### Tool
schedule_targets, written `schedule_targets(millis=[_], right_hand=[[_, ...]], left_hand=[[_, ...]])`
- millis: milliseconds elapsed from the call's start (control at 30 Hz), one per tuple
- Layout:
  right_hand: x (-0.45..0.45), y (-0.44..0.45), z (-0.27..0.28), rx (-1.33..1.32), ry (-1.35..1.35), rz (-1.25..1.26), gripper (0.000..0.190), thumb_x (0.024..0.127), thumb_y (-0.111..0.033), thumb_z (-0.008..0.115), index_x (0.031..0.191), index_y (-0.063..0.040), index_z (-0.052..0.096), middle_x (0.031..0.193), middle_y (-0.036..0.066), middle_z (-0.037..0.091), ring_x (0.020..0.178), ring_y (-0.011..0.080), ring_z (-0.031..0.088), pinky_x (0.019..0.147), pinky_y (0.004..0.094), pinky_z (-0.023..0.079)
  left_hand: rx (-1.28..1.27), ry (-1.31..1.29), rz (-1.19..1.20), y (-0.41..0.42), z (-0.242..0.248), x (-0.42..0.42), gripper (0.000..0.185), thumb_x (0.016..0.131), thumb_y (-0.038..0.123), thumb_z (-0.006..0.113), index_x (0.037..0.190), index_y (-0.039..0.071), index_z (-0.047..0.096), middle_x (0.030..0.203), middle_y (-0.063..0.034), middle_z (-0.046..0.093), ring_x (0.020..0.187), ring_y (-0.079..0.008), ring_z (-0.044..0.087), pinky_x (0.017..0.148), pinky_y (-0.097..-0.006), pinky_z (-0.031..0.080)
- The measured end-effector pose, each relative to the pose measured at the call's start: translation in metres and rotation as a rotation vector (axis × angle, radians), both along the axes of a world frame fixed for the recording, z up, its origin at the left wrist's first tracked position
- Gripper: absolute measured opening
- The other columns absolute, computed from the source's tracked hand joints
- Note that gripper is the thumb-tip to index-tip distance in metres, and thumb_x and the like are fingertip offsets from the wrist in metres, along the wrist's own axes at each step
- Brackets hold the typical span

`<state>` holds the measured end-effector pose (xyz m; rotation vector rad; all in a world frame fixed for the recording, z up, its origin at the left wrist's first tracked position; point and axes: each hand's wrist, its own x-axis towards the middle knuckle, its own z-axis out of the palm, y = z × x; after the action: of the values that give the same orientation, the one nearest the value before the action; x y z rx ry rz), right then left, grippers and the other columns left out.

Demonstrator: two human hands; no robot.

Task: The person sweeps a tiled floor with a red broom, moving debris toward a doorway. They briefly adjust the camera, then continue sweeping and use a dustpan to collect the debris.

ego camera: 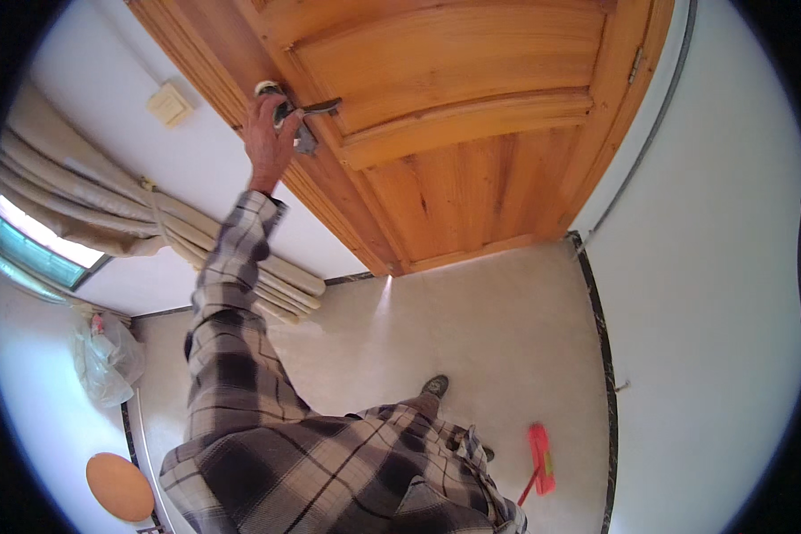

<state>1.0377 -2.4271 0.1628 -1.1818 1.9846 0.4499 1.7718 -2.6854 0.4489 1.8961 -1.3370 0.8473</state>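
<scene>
My left hand [270, 137] reaches up to the lock side of a varnished wooden door [454, 60]. Its fingers and thumb curl around a small dark-and-white object [267, 87] against the lock plate [305, 142]; the fingers cover most of it, so its kind is unclear. Just right of the thumb a dark lever handle [322, 106] sticks out. The door looks closed, with light streaking onto the floor under its lower corner. My right hand is out of view; a plaid sleeve and shirt fill the lower middle.
A red broom head [541, 459] rests on the concrete floor [494, 320] at lower right. Tied beige curtains [133, 200] hang at left beside a wall switch [169, 105]. A plastic bag [107, 360] and an orange round stool seat [120, 487] are at lower left.
</scene>
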Motion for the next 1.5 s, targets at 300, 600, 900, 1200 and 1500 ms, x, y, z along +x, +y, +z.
schedule_targets(millis=[300, 600, 900, 1200, 1500], right_hand=[[-0.054, 0.076, 0.010, 0.030, 0.108, -0.102, 0.028, 0.081, -0.029, 0.040, 0.073, -0.008, 0.057, 0.065, 0.010, 0.058, 0.061, 0.0248, 0.057, 0.052, 0.0388, 0.044], [-0.103, 0.186, -0.040, -0.028, 0.062, -0.078, 0.027, 0.080, -0.029, 0.043, 0.069, -0.008, 0.057, 0.062, 0.010, 0.057, 0.057, 0.0261, 0.056, 0.049, 0.0393, 0.043], [-0.143, 0.210, -0.110, -0.191, 0.031, -0.048, 0.026, 0.074, -0.029, 0.048, 0.066, -0.006, 0.059, 0.061, 0.012, 0.058, 0.062, 0.0282, 0.058, 0.054, 0.0385, 0.045], [-0.124, 0.174, -0.052, -0.069, -0.003, -0.445, 0.030, 0.069, -0.034, 0.050, 0.090, -0.015, 0.061, 0.086, 0.013, 0.059, 0.084, 0.0316, 0.055, 0.071, 0.0415, 0.044], [-0.095, 0.217, -0.051, 0.054, -0.088, -0.657, 0.033, 0.069, -0.032, 0.048, 0.094, -0.014, 0.059, 0.091, 0.013, 0.059, 0.088, 0.0308, 0.054, 0.076, 0.0402, 0.043]], left_hand=[[0.240, -0.086, 0.074, -0.013, 0.010, -0.043, 0.030, 0.068, 0.029, 0.063, 0.079, 0.003, 0.054, 0.075, -0.0110, 0.055, 0.074, -0.0303, 0.045, 0.066, -0.0392, 0.035], [0.194, -0.155, 0.046, 0.059, 0.019, -0.151, 0.028, 0.069, 0.024, 0.061, 0.088, 0.006, 0.052, 0.077, -0.0068, 0.052, 0.076, -0.0274, 0.045, 0.067, -0.0388, 0.032], [0.265, -0.459, -0.183, 0.119, 0.003, -0.335, 0.027, 0.072, 0.020, 0.059, 0.095, 0.009, 0.055, 0.105, -0.0079, 0.049, 0.103, -0.0294, 0.039, 0.087, -0.0426, 0.026], [-0.006, -0.755, -0.493, 0.107, 0.024, -0.433, 0.008, 0.076, 0.026, 0.057, 0.079, 0.019, 0.061, 0.091, 0.0052, 0.059, 0.107, -0.0224, 0.039, 0.094, -0.0417, 0.018], [-0.229, -0.866, -0.946, 0.025, -0.004, -0.550, 0.012, 0.073, 0.033, 0.060, 0.077, 0.022, 0.059, 0.094, 0.0064, 0.057, 0.106, -0.0163, 0.042, 0.093, -0.0443, 0.011]])
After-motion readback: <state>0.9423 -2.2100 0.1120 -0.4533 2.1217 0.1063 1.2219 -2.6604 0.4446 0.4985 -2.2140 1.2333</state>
